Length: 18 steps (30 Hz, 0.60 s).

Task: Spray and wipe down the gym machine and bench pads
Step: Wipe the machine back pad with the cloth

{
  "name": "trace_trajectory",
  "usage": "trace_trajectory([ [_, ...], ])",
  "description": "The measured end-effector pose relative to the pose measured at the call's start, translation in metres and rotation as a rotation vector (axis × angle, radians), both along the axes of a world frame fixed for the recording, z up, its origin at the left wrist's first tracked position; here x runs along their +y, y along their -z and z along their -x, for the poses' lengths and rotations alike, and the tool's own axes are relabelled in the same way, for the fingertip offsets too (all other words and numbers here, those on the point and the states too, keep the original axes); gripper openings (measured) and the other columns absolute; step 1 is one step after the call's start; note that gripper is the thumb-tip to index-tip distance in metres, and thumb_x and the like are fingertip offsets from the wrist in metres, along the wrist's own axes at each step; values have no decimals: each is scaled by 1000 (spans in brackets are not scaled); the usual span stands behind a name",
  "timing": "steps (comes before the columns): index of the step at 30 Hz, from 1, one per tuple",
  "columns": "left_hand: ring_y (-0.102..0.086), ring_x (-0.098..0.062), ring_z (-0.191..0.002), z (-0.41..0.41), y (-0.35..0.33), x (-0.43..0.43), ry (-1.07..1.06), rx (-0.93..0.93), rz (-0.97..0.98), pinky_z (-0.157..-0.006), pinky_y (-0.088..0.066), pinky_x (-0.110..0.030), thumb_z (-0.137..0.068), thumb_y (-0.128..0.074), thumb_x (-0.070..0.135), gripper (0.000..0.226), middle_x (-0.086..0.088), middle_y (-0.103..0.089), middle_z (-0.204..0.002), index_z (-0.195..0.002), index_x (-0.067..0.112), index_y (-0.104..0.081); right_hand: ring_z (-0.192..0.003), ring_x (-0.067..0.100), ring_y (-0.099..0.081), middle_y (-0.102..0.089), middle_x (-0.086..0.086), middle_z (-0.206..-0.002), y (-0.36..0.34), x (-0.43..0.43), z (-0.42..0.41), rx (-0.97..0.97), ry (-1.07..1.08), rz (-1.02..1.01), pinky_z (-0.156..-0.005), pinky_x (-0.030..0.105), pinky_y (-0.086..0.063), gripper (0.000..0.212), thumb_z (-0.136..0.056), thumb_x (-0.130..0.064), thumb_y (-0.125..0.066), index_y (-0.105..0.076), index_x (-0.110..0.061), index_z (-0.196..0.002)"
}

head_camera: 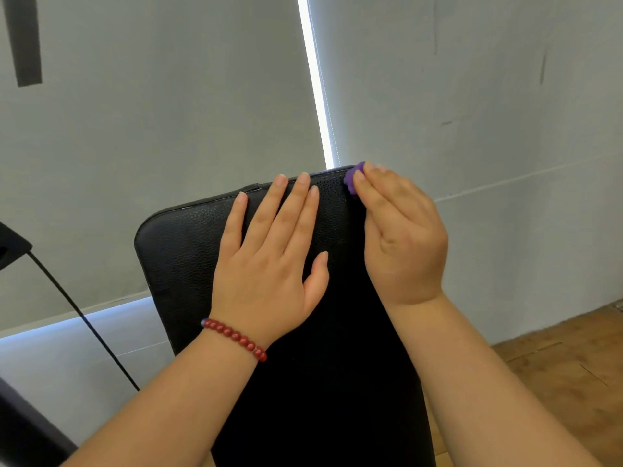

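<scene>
A black leather bench pad runs from the bottom of the view up to its rounded top edge in the middle. My left hand, with a red bead bracelet on the wrist, lies flat on the pad with straight fingers. My right hand is at the pad's top right corner, its fingers curled round a small purple cloth that it presses against the pad's edge. Most of the cloth is hidden by the fingers.
Grey roller blinds hang close behind the pad, with a bright gap between them. A thin black cable slants down on the left beside dark machine parts. Wooden floor shows at the lower right.
</scene>
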<state>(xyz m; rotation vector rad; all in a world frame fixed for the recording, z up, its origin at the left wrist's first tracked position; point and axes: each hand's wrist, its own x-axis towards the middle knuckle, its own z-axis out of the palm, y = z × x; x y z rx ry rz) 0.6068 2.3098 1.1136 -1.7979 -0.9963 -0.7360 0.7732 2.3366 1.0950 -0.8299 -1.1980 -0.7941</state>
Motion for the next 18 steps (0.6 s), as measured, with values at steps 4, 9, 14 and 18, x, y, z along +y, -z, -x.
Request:
trace_trajectory([
  [4, -27, -19, -146, 1, 0, -1, 30, 64, -2, -117, -19, -54, -93, -45, 40, 62, -3, -33, -156, -149, 13, -39, -118, 21, -59, -63, 10, -124, 42, -20, 1, -15, -51, 62, -108, 27, -40, 28, -91, 11, -59, -70, -1, -114],
  [9, -28, -20, -146, -1, 0, -3, 24, 75, 6, -117, -20, -54, -92, -45, 41, 63, -4, -34, -156, -147, 12, -41, -112, 21, -61, -67, 11, -117, 29, -15, -2, -16, -48, 32, -109, 22, -38, 23, -95, 6, -56, -72, 1, -110],
  [14, -28, -21, -146, 0, 1, -3, 10, 82, -1, -117, -20, -55, -92, -45, 43, 64, -5, -34, -156, -148, 12, -41, -113, 23, -61, -65, 11, -120, 26, -8, -5, -26, -82, 0, -107, 26, -42, 20, -95, 4, -59, -72, 2, -109],
  [18, -26, -23, -146, -1, 4, -4, 22, 120, 14, -117, -18, -56, -90, -47, 45, 68, -5, -32, -157, -148, 11, -39, -117, 25, -61, -64, 11, -122, 62, -27, 3, -48, -96, 67, -105, 33, -45, 21, -92, 6, -62, -71, 3, -111],
])
